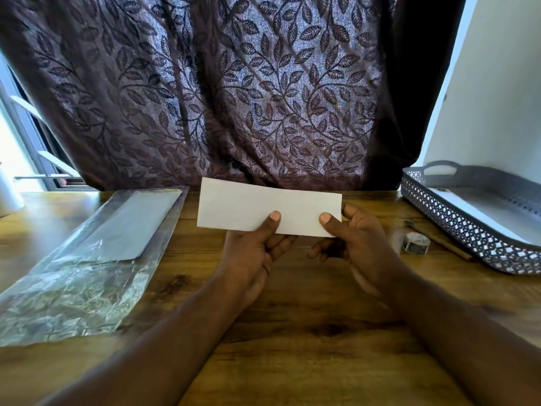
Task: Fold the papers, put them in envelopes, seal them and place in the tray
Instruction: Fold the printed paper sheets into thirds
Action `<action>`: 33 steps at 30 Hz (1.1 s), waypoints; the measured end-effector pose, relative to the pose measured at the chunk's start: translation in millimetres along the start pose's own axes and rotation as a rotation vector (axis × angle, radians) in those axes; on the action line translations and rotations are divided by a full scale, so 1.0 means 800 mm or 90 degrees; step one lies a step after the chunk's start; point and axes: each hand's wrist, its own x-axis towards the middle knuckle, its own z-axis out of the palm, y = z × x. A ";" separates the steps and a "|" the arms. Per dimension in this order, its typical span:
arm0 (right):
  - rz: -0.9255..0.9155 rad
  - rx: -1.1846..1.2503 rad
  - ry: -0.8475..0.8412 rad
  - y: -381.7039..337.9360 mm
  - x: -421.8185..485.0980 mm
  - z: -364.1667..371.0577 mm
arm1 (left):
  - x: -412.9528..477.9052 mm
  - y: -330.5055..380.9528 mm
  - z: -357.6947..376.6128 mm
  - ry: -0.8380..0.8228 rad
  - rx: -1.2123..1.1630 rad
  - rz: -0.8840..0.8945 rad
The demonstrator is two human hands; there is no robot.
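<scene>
Head view: left hand (252, 254) and right hand (352, 247) pinched the paper (248, 205) over the desk (292, 323); bag (85, 276) lay at nine o'clock, tray (456, 228) at three, tape (415, 243) beside it.

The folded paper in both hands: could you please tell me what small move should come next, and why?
Probably free the left hand and reach for the plastic pack at the left to draw out an envelope. The folded paper looks like a narrow strip, the right hand pinches it too, and the envelopes seem to lie inside that pack.
</scene>
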 end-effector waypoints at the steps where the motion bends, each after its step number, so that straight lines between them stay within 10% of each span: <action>1: -0.002 -0.002 -0.005 0.000 0.002 -0.003 | 0.003 0.004 -0.003 0.008 0.001 0.009; 19: 0.012 -0.029 0.012 0.004 0.014 -0.036 | 0.032 0.035 -0.040 0.075 0.054 0.092; 28: 0.101 -0.090 0.109 0.003 0.016 -0.049 | 0.049 0.036 -0.076 0.080 0.503 0.185; 33: 0.050 -0.387 0.177 0.006 0.018 -0.056 | 0.059 0.033 -0.096 0.105 0.904 0.312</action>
